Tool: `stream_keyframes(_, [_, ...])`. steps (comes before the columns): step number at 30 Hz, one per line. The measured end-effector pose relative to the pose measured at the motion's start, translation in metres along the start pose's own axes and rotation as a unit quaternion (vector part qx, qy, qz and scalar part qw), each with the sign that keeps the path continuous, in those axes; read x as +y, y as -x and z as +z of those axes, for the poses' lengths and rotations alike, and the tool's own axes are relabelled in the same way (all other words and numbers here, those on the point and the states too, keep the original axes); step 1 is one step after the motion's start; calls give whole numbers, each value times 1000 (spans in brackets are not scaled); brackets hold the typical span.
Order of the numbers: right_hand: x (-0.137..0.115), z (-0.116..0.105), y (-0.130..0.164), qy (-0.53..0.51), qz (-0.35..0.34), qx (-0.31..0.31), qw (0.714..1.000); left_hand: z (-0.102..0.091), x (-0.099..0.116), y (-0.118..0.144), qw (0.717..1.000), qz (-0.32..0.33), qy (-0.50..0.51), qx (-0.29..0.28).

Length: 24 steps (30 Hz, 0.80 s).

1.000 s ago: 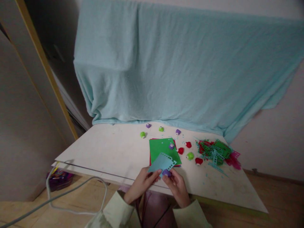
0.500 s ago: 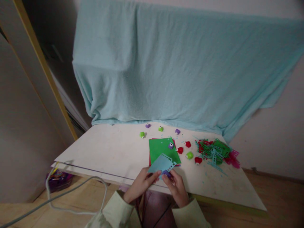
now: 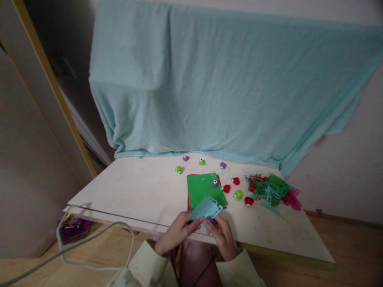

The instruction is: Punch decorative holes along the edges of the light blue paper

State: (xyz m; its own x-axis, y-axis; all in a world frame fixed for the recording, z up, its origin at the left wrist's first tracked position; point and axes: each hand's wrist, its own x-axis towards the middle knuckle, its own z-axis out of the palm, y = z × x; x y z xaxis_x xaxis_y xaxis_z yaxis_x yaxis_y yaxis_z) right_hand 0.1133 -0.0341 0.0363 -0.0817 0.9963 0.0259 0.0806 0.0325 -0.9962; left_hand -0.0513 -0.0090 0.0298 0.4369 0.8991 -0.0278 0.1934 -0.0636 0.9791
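My left hand (image 3: 185, 227) grips a light blue sheet of paper (image 3: 204, 208) by its near left part. Small holes run along the sheet's far and right edges. A purple craft punch (image 3: 210, 219) is in my right hand (image 3: 221, 233), its fingers closed round it at the paper's right edge. Just beyond my hands, partly covered by the blue sheet, lies a stack of paper with a green sheet (image 3: 203, 187) on top and red edges showing. Another purple punch (image 3: 214, 183) sits on the green sheet.
Red punches (image 3: 249, 201) and green punches (image 3: 238, 195) stand around the stack on the white table (image 3: 131, 187). Punched paper scraps (image 3: 269, 189) are heaped at the right. A light blue cloth (image 3: 221, 87) hangs behind. A white cable (image 3: 131, 239) loops at the front left.
The blue sheet has tilted and shifted slightly within my hands, and the purple punch in my right hand is more hidden behind the paper and fingers. The view has moved a little.
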Motion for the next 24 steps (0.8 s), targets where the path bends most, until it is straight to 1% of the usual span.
stream_keyframes(5, [8,-2,0,-6,5,-13,1000,0,-3,-1,1000,-11,8,-4])
stream_keyframes(9, [8,0,-1,-9,-4,-25,1000,0,-6,-1,1000,-9,17,-1])
stream_keyframes(14, [7,-3,-5,-61,-1,-55,997,1,-12,-3,998,-39,45,17])
stream_keyframes(16, [11,-6,-6,-71,3,-50,996,1,-15,-5,996,-55,54,34])
stream_keyframes(19, [20,-10,-7,-69,12,-24,997,0,-18,-6,995,-64,50,64])
stream_keyframes(24, [28,-10,-7,-80,19,11,997,-1,-16,-5,996,-58,39,63])
